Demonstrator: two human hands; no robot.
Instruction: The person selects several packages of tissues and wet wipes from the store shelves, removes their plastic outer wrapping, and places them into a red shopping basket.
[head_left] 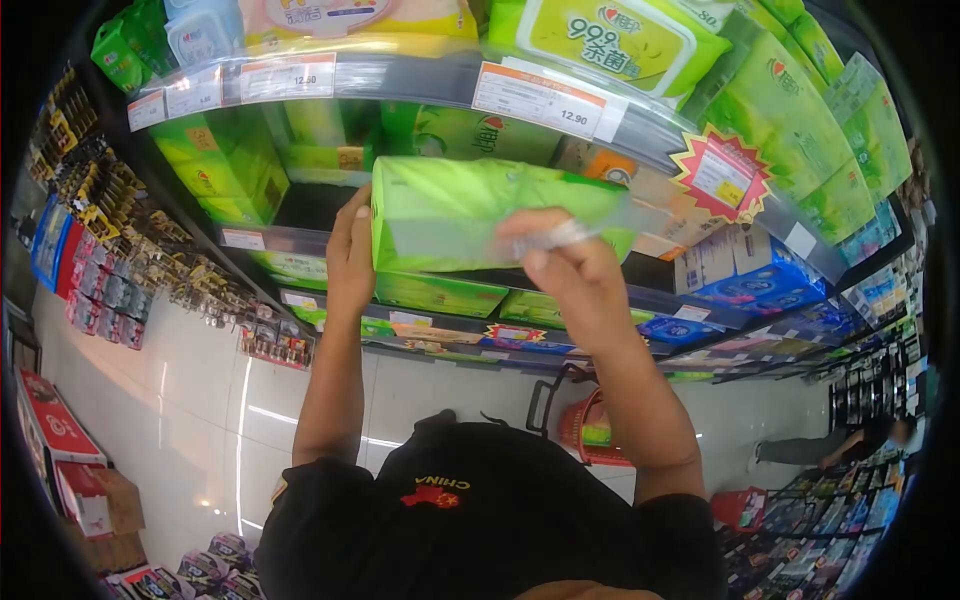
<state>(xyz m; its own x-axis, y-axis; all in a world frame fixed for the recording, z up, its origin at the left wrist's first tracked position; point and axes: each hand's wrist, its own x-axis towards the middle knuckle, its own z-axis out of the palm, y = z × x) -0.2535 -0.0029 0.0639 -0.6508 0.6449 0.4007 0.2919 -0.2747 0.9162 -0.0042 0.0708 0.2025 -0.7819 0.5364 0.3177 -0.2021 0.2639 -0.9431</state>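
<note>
A bright green soft pack of tissues (pixel 445 185) is held level in front of the shelves. My left hand (pixel 350 250) grips its left end, with the thumb side against the pack. In front of the pack's right half is my right hand (pixel 580 285), its fingers curled and smeared by motion. A whitish, blurred thing (pixel 560 236) shows at these fingers; what it is I cannot make out. A greyish see-through band runs along the pack's near face.
Behind the pack, a shelf price rail (pixel 400 85) carries tags, with a wipes pack (pixel 600 45) above. Green tissue packs (pixel 225 165) and blue packs (pixel 750 265) fill lower shelves. A red basket (pixel 590 430) stands below. Another person (pixel 850 440) is at the far right.
</note>
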